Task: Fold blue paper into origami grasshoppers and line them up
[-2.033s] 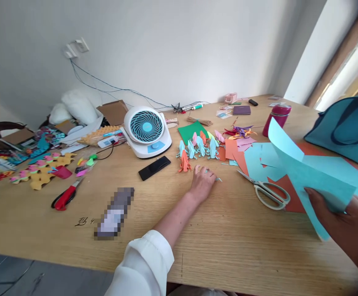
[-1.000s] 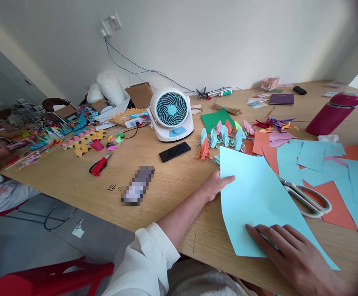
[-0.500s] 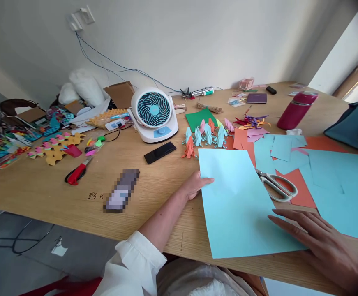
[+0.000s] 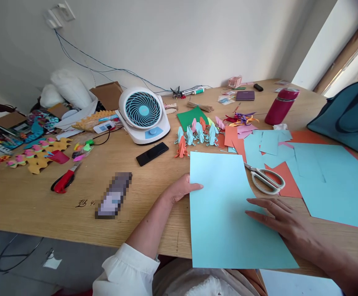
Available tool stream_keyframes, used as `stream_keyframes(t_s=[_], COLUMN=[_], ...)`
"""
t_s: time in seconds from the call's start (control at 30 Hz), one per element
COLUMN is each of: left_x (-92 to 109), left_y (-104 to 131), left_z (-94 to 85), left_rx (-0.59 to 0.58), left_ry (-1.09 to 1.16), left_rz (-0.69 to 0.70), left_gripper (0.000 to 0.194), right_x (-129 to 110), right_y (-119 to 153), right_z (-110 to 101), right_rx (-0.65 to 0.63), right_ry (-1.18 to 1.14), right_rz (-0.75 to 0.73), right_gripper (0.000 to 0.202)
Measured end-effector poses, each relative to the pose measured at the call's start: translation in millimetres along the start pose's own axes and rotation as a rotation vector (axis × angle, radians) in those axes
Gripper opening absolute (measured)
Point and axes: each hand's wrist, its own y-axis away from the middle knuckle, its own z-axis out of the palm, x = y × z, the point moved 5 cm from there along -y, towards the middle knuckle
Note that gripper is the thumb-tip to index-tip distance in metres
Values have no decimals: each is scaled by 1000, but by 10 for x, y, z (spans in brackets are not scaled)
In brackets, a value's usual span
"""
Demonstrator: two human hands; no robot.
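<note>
A large light-blue sheet of paper (image 4: 225,218) lies in front of me, its near edge at the table's front. My left hand (image 4: 181,188) grips its left edge, thumb on top and the other fingers hidden beneath. Over the sheet's right side, my right hand (image 4: 279,218) is stretched out with fingers apart, holding nothing; whether its fingertips touch the paper I cannot tell. White-handled scissors (image 4: 266,181) rest just beyond that hand, on orange paper (image 4: 289,185). Behind the sheet stand several small folded paper figures (image 4: 199,132), mostly light blue, some orange and pink.
Light-blue sheets (image 4: 342,181) spread to the right, near a teal bag (image 4: 348,117) and a dark-pink bottle (image 4: 282,106). On the left are a fan (image 4: 143,115), a black phone (image 4: 152,153), a pixelated object (image 4: 114,195) and red-handled scissors (image 4: 64,180).
My right hand has moved left and further over the blue sheet. The sheet sits slightly nearer to me, with my left hand still on its edge. The whole view has shifted a little.
</note>
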Motion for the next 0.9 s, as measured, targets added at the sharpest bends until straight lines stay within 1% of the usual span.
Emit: stream_keyframes(t_s=[0.1,0.23,0.3,0.43,0.53,0.6,0.7,0.8,0.9], left_x=[-5,-3,1,-12,-57,-91,-99,-34,86], left_y=[27,96,139,238,321,366,385,337,243], left_z=[27,22,11,-5,-23,-38,-63,-91,-122], left_rx=[0,-8,-12,-25,-4,34,131,252,347], left_ry=[-66,-135,-163,-215,-247,-267,-301,-331,-387], left_rz=[15,22,20,3,-7,3,86,210,252], left_gripper=[50,47,49,46,42,45,60,69,74], right_x=[-1,82,87,30,-30,-66,-106,-146,-172], right_y=[-2,-22,-74,-199,-251,-265,-276,-286,-282], right_z=[21,89,102,69,41,28,14,6,-9], right_rx=[-57,-80,-75,-87,-101,-79,-26,-22,-63], right_ry=[4,37,29,-29,-85,-127,-166,-161,-132], right_rz=[-20,35,36,-11,-62,-78,-68,-78,-125], right_gripper=[46,49,47,41,39,38,37,38,41])
